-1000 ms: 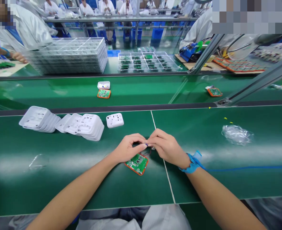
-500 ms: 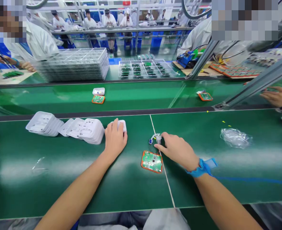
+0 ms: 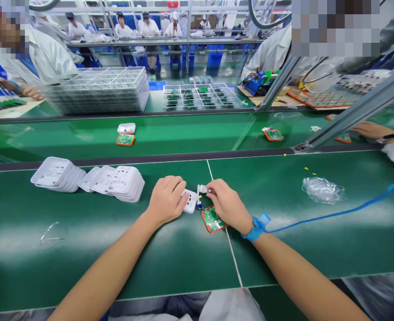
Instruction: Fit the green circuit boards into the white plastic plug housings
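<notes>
On a green counter (image 3: pixel 143 267), a person's two bare hands are working close together. The left hand (image 3: pixel 168 199) is curling over a white plastic shell (image 3: pixel 190 201), gripping its left end, while the shell's right end, with small dark openings, is showing beyond the fingers. The right hand (image 3: pixel 228 203) is pinching a small white part (image 3: pixel 203 189) between thumb and fingertips; a short white strip with a blue end (image 3: pixel 199 206) is hanging beside it, near the shell. Just below, an orange-edged green circuit board (image 3: pixel 212 220) is lying on the counter, partly hidden under the right hand. A blue wrist strap (image 3: pixel 254 228) is circling the right wrist, its cord (image 3: pixel 327 216) trailing off to the right.

To the left, two leaning rows of white shells (image 3: pixel 127 182) are sitting end to end. On the right, a crumpled clear plastic bundle (image 3: pixel 323 190) is lying near some tiny yellow bits (image 3: pixel 306 168). Beyond a dark rail, more orange-edged boards (image 3: pixel 125 140) are resting on a green strip, and a co-worker's hand (image 3: pixel 371 130) is reaching in from the right. Stacked clear trays (image 3: pixel 96 96) are standing farther back.
</notes>
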Demonstrator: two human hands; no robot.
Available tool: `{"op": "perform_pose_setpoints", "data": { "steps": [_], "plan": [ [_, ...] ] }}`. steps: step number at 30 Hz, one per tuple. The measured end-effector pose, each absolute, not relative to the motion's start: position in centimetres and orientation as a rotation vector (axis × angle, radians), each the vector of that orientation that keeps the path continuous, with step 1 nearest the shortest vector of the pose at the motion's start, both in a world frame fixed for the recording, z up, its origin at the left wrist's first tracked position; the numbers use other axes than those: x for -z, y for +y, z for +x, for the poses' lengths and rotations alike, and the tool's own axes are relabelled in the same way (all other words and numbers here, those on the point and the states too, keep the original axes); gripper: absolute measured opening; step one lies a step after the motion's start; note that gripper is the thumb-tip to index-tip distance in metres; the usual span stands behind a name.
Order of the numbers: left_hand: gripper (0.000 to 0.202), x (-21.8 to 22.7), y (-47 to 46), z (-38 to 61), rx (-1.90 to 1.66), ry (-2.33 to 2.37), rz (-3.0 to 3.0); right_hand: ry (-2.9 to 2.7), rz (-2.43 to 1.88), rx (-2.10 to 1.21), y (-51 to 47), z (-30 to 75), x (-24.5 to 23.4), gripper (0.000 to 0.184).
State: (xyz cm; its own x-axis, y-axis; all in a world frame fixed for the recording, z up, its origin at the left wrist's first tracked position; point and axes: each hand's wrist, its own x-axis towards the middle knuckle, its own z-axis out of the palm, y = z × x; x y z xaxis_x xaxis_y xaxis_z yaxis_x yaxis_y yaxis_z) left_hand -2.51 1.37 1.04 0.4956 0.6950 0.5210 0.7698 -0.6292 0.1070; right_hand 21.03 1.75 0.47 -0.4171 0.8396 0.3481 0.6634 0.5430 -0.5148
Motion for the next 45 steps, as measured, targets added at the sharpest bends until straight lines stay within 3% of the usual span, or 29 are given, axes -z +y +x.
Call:
{"op": "perform_pose_setpoints", "data": {
  "steps": [3, 6, 8, 12, 15, 24, 31, 40, 45],
  "plan": [
    [0.045, -1.4, 1.2, -3.0, 0.708, -1.012, -2.89, -2.117, -1.126, -0.46, 2.4, 21.9, -0.5, 0.022],
    [0.05, -1.5, 1.2, -3.1, 0.63, -1.037, -3.015, -2.127, -0.986, -0.51, 2.8, 22.4, -0.9, 0.026],
    [0.049, -1.3, 1.2, -2.8, 0.881, -1.248, -3.03, -2.135, -0.893, -0.51, 2.6, 22.3, -1.3, 0.025],
    [0.044, -0.9, 0.8, -1.9, 1.795, -1.992, -2.88, -2.106, -0.733, -0.404, 1.5, 21.2, -1.4, 0.025],
    [0.051, -0.6, 0.1, -1.2, 2.059, -2.155, -2.973, -2.103, -0.683, -0.212, 0.7, 20.4, -1.0, 0.025],
    [0.041, -0.7, -0.6, -0.1, 2.173, -2.303, -3.038, -2.139, -0.774, 0.105, 0.0, 19.7, -0.5, 0.017],
    [0.04, -1.4, -0.5, 0.1, 2.338, -2.425, -2.922, -2.116, -0.832, 0.005, 0.2, 19.9, -0.4, 0.015],
    [0.034, -0.8, -0.1, 0.7, 2.149, -2.576, -2.793, -2.286, -0.938, 0.145, -0.2, 19.4, -1.4, 0.026],
    [0.033, -0.7, -0.1, 0.3, 2.167, -2.517, -2.858, -2.354, -0.999, 0.014, -0.4, 19.6, -2.4, 0.017]
  ]
}}
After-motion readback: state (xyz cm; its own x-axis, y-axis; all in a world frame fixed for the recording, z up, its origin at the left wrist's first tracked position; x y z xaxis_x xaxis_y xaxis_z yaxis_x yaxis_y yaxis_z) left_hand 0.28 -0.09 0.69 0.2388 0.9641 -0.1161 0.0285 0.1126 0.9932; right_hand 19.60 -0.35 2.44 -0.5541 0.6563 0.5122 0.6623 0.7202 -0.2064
